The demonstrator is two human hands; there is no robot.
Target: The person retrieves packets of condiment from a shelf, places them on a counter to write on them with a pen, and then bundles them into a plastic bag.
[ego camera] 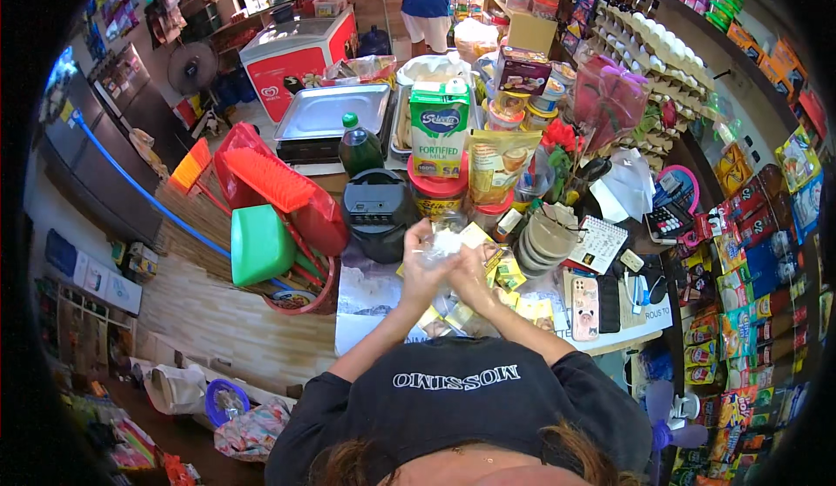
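Note:
My left hand (423, 270) and my right hand (471, 277) meet over the counter, both on a small clear plastic bag (444, 243) with something white inside. The fingers of both hands are partly hidden by each other and by the bag. Around and beneath my wrists lie several small yellow packets (509, 274). Just beyond the hands stands a red-lidded jar (434, 192) with a green and white milk carton (439, 130) above it. A black speaker-like device (379, 215) stands to the left, and stacked round containers (545, 241) stand to the right.
A green dustpan (262, 245), an orange-red brush (277, 176) and brooms stand in a bin at the left. On the right lie a phone in a patterned case (585, 309), a spiral notebook (597, 243) and a calculator (669, 219). A person (431, 2) stands far ahead, beyond the counter.

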